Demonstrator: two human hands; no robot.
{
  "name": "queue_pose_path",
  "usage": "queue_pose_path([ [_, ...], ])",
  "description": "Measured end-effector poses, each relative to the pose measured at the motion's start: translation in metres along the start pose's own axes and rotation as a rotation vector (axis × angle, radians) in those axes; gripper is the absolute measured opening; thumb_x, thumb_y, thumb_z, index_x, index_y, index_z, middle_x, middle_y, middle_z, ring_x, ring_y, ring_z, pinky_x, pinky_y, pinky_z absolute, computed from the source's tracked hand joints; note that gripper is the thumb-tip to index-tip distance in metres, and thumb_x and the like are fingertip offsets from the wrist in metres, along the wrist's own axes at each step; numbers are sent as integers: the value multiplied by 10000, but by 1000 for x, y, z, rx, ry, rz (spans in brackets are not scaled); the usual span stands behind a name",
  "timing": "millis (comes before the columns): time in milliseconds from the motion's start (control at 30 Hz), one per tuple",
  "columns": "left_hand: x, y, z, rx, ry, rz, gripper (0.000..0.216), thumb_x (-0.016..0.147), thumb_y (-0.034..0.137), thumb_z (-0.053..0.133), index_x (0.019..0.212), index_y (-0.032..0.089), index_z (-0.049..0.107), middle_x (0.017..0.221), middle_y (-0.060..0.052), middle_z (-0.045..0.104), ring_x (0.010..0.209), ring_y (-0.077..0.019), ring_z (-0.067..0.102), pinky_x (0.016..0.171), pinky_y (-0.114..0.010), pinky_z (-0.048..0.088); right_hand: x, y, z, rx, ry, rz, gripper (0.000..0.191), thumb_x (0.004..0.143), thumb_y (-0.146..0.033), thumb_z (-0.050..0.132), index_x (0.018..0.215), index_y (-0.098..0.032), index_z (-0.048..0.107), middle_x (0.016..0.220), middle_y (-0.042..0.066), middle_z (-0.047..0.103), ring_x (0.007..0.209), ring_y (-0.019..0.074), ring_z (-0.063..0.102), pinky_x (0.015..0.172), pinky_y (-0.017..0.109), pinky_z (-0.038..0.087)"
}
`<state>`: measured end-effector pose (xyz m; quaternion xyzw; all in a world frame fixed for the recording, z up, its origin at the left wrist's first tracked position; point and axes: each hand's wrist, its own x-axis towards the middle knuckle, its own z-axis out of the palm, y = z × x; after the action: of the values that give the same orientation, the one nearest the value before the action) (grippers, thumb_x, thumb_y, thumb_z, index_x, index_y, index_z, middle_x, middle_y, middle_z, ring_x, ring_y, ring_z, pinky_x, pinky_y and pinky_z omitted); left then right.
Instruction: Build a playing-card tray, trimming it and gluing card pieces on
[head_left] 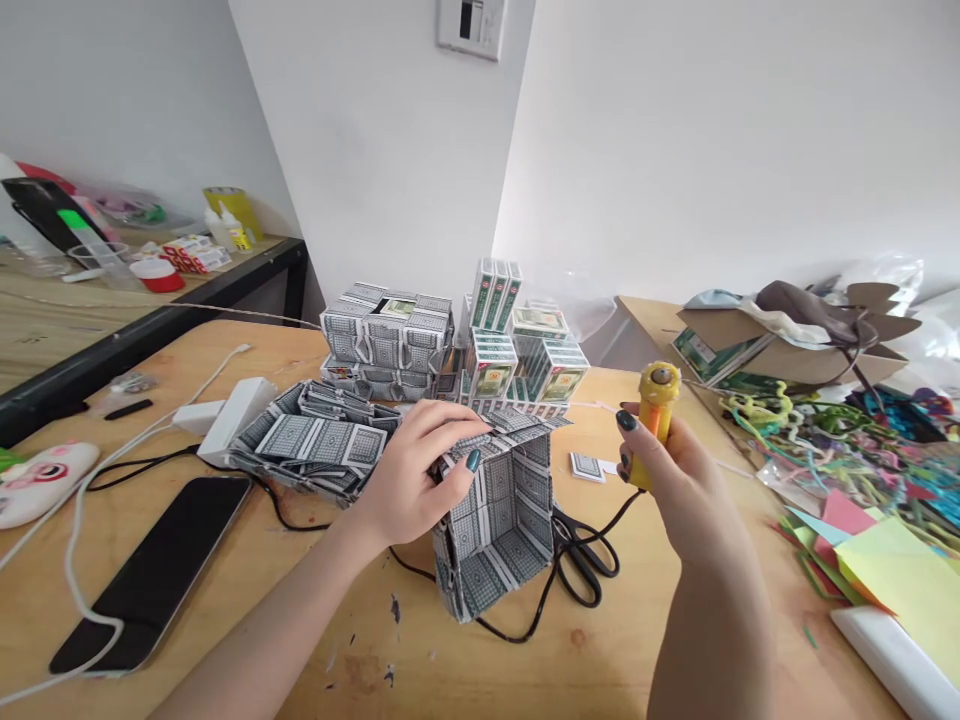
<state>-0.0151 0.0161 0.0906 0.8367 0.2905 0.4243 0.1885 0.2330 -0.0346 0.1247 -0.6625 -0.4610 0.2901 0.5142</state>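
Note:
My left hand (435,470) grips the upper edge of an open box made of grey-patterned playing cards (499,510), which stands tilted on the table. Its thumb lies at the near rim, and the other fingers bend over the top. In my right hand (686,465), raised to the right of the box, is a yellow hot glue gun (655,430) with a black cord trailing from its lower end. The glue gun is apart from the box. Black-handled scissors (589,555) lie behind the cord, partly hidden by the box.
A folded card structure (315,440) and a larger card block (386,335) stand behind, beside stacked card packs (491,365). A black phone (154,575) and white power strip (236,420) lie left. Coloured paper (892,565) and pipe cleaners (847,445) lie right.

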Motion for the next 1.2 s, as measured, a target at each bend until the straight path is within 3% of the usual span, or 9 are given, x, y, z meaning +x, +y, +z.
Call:
queue_pose_path([
  [133,0,-1,-1,0,9,-18,282,837,225,421,1069,210,581,1111,-71,562,1059,-208,500,946,-388,395,1,-1,3,-204,107,-82,378,726,-547,565,851,-194,516,638,-33,446,525,101,407,454,231,348],
  [267,0,-3,0,-40,38,-105,335,816,249,461,1141,213,532,1145,-60,571,1064,-202,520,932,-365,425,2,0,7,-494,293,-213,332,687,-450,615,635,-217,384,516,-67,365,444,82,326,408,222,270],
  [367,-1,-3,1,-72,41,-207,361,794,244,488,1153,217,513,1145,-52,586,1040,-197,550,897,-342,455,1,1,9,-634,302,-341,379,675,-369,608,583,-227,269,466,-83,288,414,76,279,400,221,237],
  [467,0,-1,1,-87,50,-231,354,772,237,507,1125,212,526,1126,-56,602,1014,-202,570,869,-337,473,-1,1,10,-716,290,-448,353,672,-343,586,585,-226,265,488,-74,309,425,78,278,412,221,238],
  [600,1,5,-3,-56,66,-193,346,748,234,530,1093,207,539,1098,-65,612,971,-207,588,841,-338,487,-6,-2,12,-767,307,-492,291,685,-345,558,620,-227,300,566,-43,427,465,92,348,444,225,276],
  [800,1,17,-10,6,68,-58,374,711,213,544,1085,212,531,1076,-65,597,984,-211,563,840,-347,477,-13,-5,11,-824,320,-509,355,667,-466,618,653,-224,359,634,-10,538,507,118,455,472,238,322],
  [1200,2,21,-10,13,43,-70,381,715,224,537,1096,217,522,1077,-60,593,974,-207,560,827,-347,477,-7,0,9,-804,295,-605,263,712,-310,547,605,-228,322,584,-33,403,455,91,303,435,229,264],
])
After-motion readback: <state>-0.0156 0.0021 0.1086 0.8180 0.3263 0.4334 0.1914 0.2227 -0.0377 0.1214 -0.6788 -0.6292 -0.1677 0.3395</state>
